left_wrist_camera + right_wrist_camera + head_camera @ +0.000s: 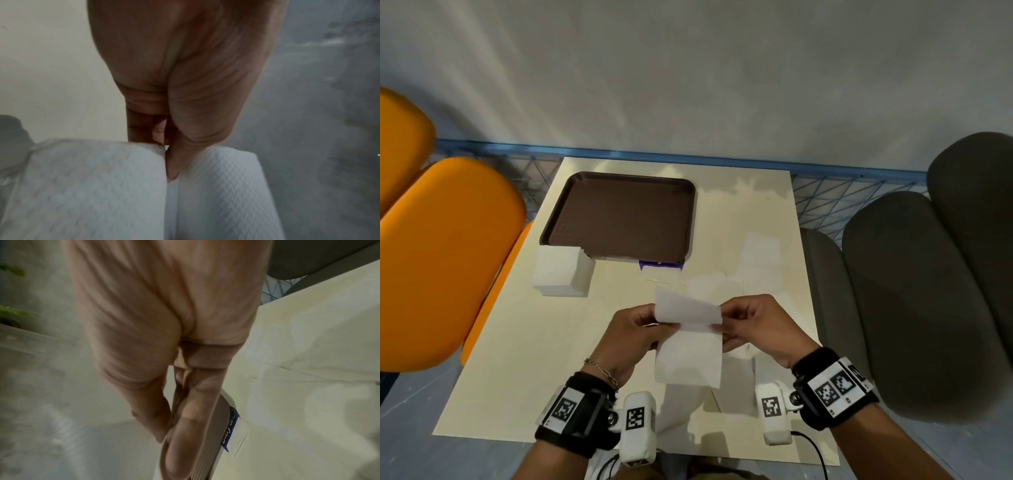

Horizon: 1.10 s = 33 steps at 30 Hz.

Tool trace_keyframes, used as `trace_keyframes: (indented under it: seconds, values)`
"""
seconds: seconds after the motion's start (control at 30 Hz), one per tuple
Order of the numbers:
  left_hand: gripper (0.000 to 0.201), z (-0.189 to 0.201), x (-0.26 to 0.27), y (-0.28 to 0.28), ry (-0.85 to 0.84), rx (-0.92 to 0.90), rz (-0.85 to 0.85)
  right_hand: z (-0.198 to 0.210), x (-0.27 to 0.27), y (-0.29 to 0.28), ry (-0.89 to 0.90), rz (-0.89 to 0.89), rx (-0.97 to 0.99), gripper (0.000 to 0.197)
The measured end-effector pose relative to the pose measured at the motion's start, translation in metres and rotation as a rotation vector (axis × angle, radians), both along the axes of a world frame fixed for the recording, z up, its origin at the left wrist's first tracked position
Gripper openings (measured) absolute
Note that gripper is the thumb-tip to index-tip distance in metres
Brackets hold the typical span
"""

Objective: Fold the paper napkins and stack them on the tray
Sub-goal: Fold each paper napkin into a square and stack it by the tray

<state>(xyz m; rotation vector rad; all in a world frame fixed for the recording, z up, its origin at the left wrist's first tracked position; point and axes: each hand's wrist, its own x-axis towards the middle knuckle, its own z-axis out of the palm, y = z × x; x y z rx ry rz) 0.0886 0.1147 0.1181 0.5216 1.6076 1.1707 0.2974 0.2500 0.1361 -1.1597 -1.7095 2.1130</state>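
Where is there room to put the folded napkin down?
The brown tray shows a bare floor, so it has the most room. The table is also bare on the near left, below the white napkin stack. It is crowded to the right, where loose napkins lie, and around both hands.

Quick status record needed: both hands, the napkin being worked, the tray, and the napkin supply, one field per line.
left hand: pinches the left edge of the white paper napkin
right hand: pinches the napkin's right edge
napkin: held above the cream table, top part bent over, fold unfinished
brown plastic tray: no napkins on it
white napkin stack: on table, at tray's near left corner
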Motion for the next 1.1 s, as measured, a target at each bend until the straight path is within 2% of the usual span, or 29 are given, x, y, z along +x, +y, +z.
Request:
trace_keyframes:
  seconds: [0.1,0.2,0.3,0.33,0.4,0.5,0.6,0.67,0.77,0.97,1.1]
  values:
    - [0.027,0.004,-0.01,-0.001,-0.041,0.004,0.019,0.007,-0.007,-0.005,-0.002,-0.047,0.043,0.025]
    - [0.021,0.012,-0.019,-0.001,-0.133,0.003,0.07,0.016,-0.015,-0.009,-0.032,-0.083,0.129,0.028]
    - [0.024,0.02,-0.028,-0.002,-0.214,0.03,0.111,0.023,-0.024,-0.011,-0.103,-0.149,0.254,0.032]
    - [0.025,0.022,-0.03,-0.002,-0.175,0.039,0.124,0.026,-0.027,-0.012,-0.129,-0.178,0.293,0.033]
    - [0.034,0.025,-0.033,-0.005,0.064,0.076,0.091,0.033,-0.035,-0.015,-0.18,-0.219,0.359,0.034]
    - [0.052,0.033,-0.033,-0.011,0.515,0.26,-0.126,0.045,-0.05,-0.022,-0.228,-0.228,0.412,0.035]
    - [0.066,0.032,-0.03,-0.012,0.746,0.406,-0.333,0.053,-0.067,-0.027,-0.261,-0.249,0.427,0.032]
    - [0.069,0.028,-0.028,-0.011,0.852,0.409,-0.411,0.058,-0.077,-0.028,-0.291,-0.272,0.415,0.03]
    - [0.065,0.018,-0.027,-0.011,0.958,0.379,-0.435,0.063,-0.09,-0.028,-0.322,-0.308,0.396,0.026]
    - [0.021,0.004,-0.04,-0.009,1.054,0.442,-0.254,0.066,-0.102,-0.03,-0.346,-0.339,0.306,0.023]
    - [0.013,0.0,-0.056,-0.011,1.085,0.51,-0.168,0.066,-0.102,-0.033,-0.342,-0.319,0.243,0.026]
